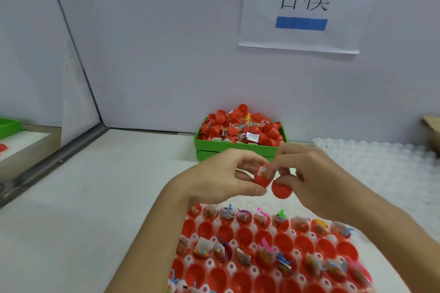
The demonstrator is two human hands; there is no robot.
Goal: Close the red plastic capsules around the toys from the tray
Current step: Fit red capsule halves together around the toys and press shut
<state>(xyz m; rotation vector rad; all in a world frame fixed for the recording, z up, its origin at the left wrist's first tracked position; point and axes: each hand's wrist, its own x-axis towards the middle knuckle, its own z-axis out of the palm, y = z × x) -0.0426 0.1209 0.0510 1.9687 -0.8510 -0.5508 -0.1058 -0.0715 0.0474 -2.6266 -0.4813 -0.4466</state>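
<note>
two hands meet just above the far edge of the tray [371, 269]. the left hand [221, 176] fingers grip a red capsule half [262, 179] with a toy packet in it; the right hand [316, 178] fingers pinch a second half [281, 189], touching the first. the tray holds rows of red halves, some filled with toys. beyond the tray, a green box [235, 150] heaped with capsules sits on the bench [95, 197].

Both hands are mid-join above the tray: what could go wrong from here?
The white toy packet pokes out of the red capsule half held by the left hand; it may get pinched in the seam. The red cap half in the right hand sits offset and could slip onto the filled tray.
</note>
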